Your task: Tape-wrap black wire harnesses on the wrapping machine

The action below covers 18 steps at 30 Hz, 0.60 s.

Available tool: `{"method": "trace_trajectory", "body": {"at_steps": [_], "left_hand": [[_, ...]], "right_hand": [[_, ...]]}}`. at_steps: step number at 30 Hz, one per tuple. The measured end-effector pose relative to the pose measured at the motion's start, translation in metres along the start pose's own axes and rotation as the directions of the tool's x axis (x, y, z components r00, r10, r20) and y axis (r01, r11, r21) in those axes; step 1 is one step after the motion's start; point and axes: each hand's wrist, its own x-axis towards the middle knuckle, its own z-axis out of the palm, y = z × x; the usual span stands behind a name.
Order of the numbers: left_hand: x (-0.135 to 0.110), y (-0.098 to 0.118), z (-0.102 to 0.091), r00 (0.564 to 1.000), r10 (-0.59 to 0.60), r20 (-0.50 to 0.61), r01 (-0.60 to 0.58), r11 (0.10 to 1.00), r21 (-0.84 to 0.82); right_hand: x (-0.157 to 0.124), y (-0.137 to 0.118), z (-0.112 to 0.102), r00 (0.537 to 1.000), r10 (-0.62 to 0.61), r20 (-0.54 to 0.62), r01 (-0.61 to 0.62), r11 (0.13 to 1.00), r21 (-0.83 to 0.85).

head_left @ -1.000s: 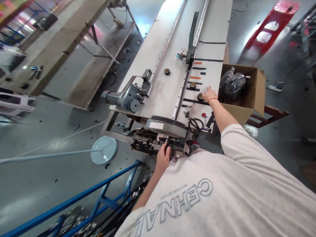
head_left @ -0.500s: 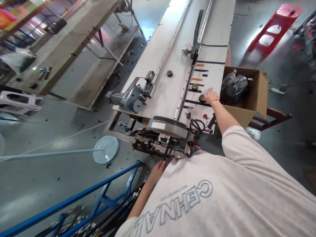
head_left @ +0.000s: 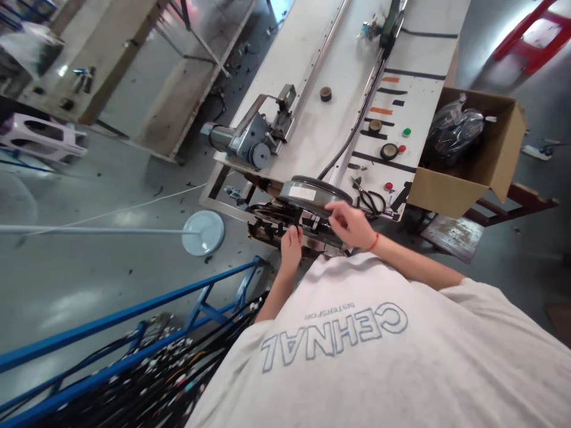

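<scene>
My left hand (head_left: 291, 245) is at the front edge of the bench, with its fingers pinched on a black cable (head_left: 297, 219); the exact grip is partly hidden. My right hand (head_left: 353, 227) is at the front rim of a grey round drum (head_left: 307, 194) with a white label. Its fingers are bent and apart, and nothing shows in them. Behind the drum, a black cable (head_left: 342, 147) curves along the metal rail. Scissors (head_left: 369, 197) lie to the right of the drum.
On the bench are tape rolls (head_left: 389, 151), a green button (head_left: 407, 132) and a motor unit (head_left: 254, 145). A cardboard box (head_left: 464, 190) with a plastic-wrapped bundle stands right. A blue rack (head_left: 178, 303) with many cables is at left, near a pale blue round stool (head_left: 203, 233).
My right hand has moved from the buttons beside the tape roll to the drum. My left hand has risen closer to the bench edge. The cable behind the drum now bows off the rail.
</scene>
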Motion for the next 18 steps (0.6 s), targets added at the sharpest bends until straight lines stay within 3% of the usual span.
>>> {"method": "trace_trajectory", "body": {"at_steps": [3,7,10,15,18], "left_hand": [[0.007,0.009,-0.011,0.997,0.079,0.007,-0.079,0.997,0.022],[0.008,0.012,-0.014,0.986,0.139,0.087,-0.141,0.99,0.008],[0.006,0.01,-0.011,0.98,0.16,0.12,-0.161,0.987,-0.004],[0.009,0.003,-0.013,0.975,0.184,0.126,-0.189,0.982,0.027],[0.014,-0.003,-0.015,0.978,0.157,0.135,-0.172,0.979,0.109]], "right_hand": [[-0.015,-0.011,0.051,0.989,-0.089,0.12,0.088,0.996,0.011],[0.01,0.012,0.087,0.983,0.147,0.114,-0.122,0.972,-0.202],[0.024,0.027,0.094,0.962,0.229,0.151,-0.2,0.962,-0.185],[0.017,0.036,0.092,0.994,0.085,0.068,-0.08,0.994,-0.08],[0.015,0.034,0.09,0.99,0.095,0.103,-0.092,0.995,-0.029]]}}
